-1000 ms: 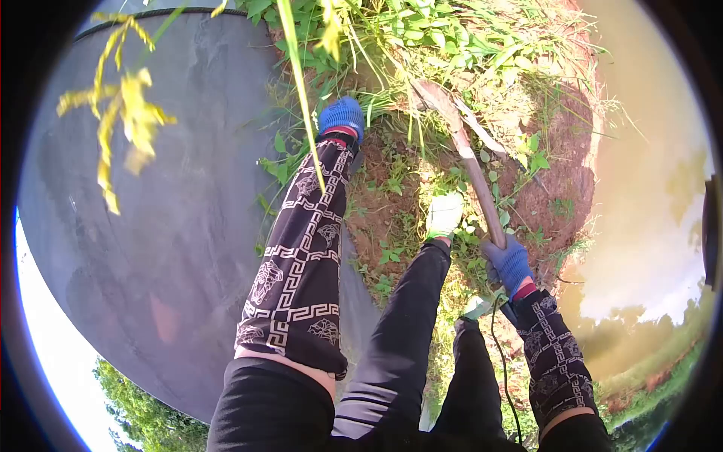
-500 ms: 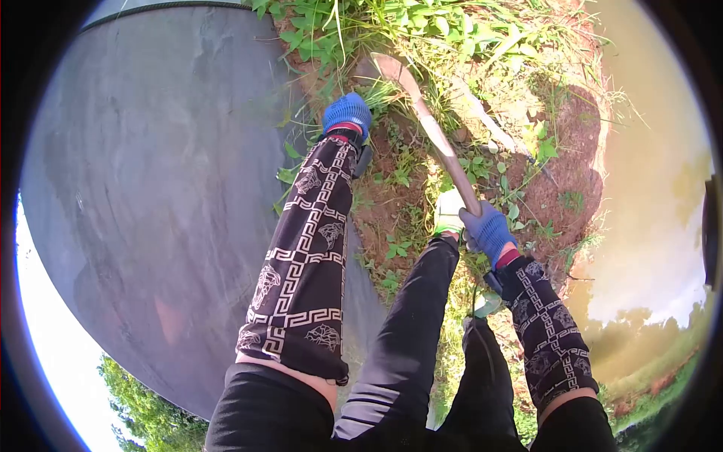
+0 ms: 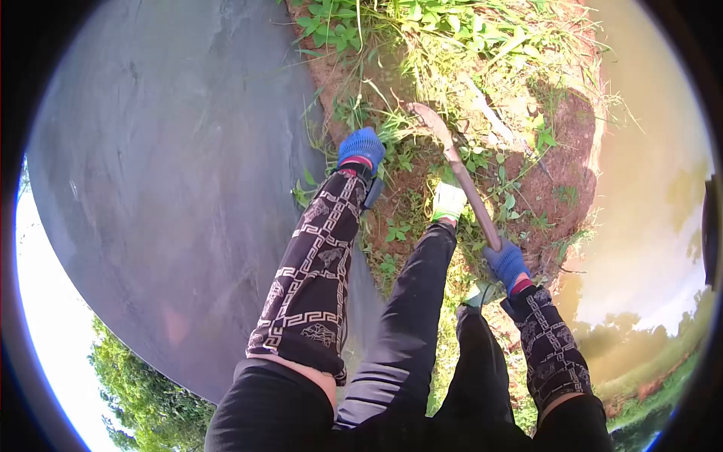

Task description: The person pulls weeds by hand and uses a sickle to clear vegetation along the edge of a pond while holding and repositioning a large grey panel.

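Observation:
My right hand (image 3: pixel 507 261), in a blue knitted glove, is wrapped round the lower end of a sickle's long wooden handle (image 3: pixel 476 197). The sickle's curved, rusty blade (image 3: pixel 434 123) points up and to the left, its tip among the weeds. Just left of that tip, my left hand (image 3: pixel 362 145), also in a blue glove, is closed at a tuft of grass (image 3: pixel 393 126). Its fingers are mostly hidden behind the back of the glove. The blade and my left hand are a short way apart.
A smooth grey sheet or wall (image 3: pixel 173 188) borders the strip on the left. Muddy water (image 3: pixel 648 226) lies along the right, past the bare earth edge (image 3: pixel 576 151). My feet, one in a pale shoe (image 3: pixel 449 201), stand on the weedy strip. Leafy weeds (image 3: pixel 452 22) grow ahead.
My right hand has drawn the sickle down and to the right, back toward my body. My left hand shows slightly lower and further right, still closed by the grass.

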Demonstrator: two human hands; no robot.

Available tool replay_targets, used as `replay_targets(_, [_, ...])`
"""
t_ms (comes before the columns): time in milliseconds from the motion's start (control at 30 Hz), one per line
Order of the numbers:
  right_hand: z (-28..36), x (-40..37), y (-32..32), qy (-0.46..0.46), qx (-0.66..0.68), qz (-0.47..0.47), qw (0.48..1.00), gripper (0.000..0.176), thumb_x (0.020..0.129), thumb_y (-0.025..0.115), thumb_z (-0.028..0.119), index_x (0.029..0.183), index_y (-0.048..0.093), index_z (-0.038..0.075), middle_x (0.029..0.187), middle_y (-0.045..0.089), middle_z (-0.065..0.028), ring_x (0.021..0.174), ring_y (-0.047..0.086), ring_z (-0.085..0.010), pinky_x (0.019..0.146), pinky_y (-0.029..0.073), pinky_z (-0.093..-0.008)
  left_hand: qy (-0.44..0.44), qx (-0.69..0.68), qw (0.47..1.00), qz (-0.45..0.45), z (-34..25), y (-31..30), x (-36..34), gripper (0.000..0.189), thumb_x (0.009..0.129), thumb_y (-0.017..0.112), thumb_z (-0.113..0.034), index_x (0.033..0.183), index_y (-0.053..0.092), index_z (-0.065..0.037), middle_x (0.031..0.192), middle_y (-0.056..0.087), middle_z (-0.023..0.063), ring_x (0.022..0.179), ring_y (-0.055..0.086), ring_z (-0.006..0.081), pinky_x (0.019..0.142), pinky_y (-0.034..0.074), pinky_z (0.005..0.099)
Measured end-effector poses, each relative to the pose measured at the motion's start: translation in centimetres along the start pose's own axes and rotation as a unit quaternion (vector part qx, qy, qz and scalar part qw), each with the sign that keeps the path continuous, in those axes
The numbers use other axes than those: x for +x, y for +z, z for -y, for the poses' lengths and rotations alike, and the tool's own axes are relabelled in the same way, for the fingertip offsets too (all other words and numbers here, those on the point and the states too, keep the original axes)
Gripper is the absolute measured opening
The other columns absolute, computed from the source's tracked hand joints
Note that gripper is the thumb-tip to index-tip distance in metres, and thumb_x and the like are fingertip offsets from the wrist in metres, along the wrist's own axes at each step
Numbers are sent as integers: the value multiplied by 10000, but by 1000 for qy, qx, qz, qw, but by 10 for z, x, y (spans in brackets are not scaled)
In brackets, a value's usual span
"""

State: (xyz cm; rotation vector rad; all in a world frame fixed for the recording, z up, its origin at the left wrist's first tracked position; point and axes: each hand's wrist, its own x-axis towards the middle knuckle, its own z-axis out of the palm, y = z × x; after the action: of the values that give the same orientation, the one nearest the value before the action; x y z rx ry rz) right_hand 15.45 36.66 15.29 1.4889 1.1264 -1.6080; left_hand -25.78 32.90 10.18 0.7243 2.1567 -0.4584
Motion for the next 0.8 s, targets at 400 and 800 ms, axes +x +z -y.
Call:
replay_targets(400, [1,-189,-62,-15,200,-133,971,281,818,719,216,962,543,50,573,525,-38,414,513,-144,386,427,-298,-71,-288,954,-36,58,58,-175,503,785,726,-280,1208,610,-33,1092,683,231,1040,651,380,895,521,441])
replay_targets(800, [-129,-428,-99,153,-101,-171,968,348,750,743,247,926,653,-39,625,613,-113,594,623,-231,552,490,-373,81,-308,947,-47,32,-120,-339,416,765,733,-261,1152,680,-120,991,715,168,959,678,337,868,528,404])
